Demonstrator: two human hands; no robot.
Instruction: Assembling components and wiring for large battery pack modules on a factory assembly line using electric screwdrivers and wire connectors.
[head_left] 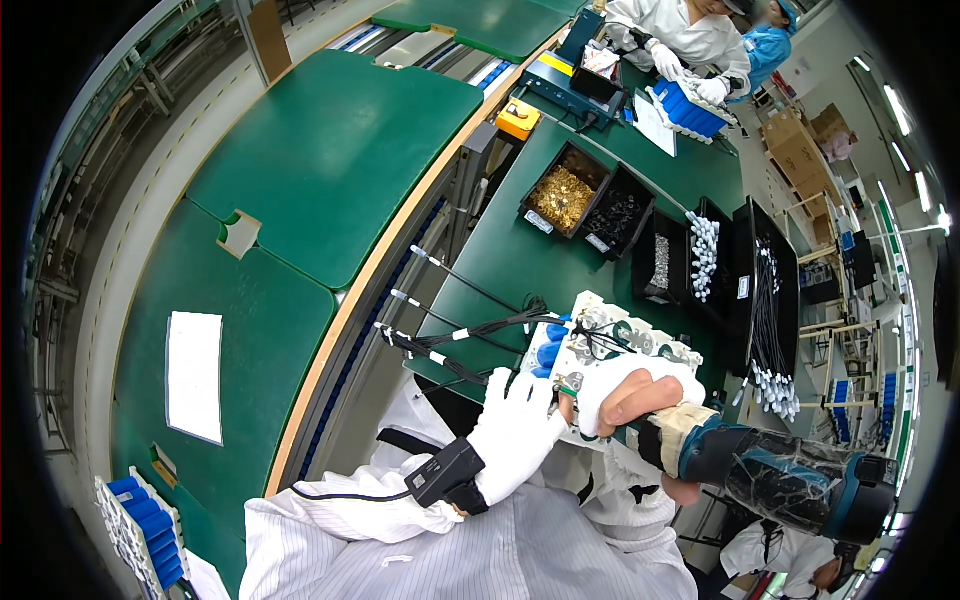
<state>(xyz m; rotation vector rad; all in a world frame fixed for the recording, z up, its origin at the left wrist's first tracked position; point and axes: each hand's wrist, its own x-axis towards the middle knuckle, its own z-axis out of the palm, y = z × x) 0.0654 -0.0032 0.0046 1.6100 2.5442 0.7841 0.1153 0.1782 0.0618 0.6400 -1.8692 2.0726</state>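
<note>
A battery pack [597,325] with a white frame and blue cells lies on the green bench in front of me, partly hidden by my hands. Black cable bundles [480,328] with white ends run out from its left side. My left hand [515,430], white-gloved, lies at the pack's near left corner with its fingers spread; a bare fingertip shows beside a small green part there. Wrapped round a black and teal cordless screwdriver [790,470], my right hand [640,395] has bare fingertips showing through its glove. The tool's tip is hidden behind the hands.
Black bins hold brass-coloured parts [563,198], dark parts [617,218], silver parts [661,262] and white-tipped cables [768,330]. Green conveyor boards [330,150] carry a paper sheet [194,378]. Another blue pack [145,530] stands lower left; a co-worker [690,40] handles one at the far end.
</note>
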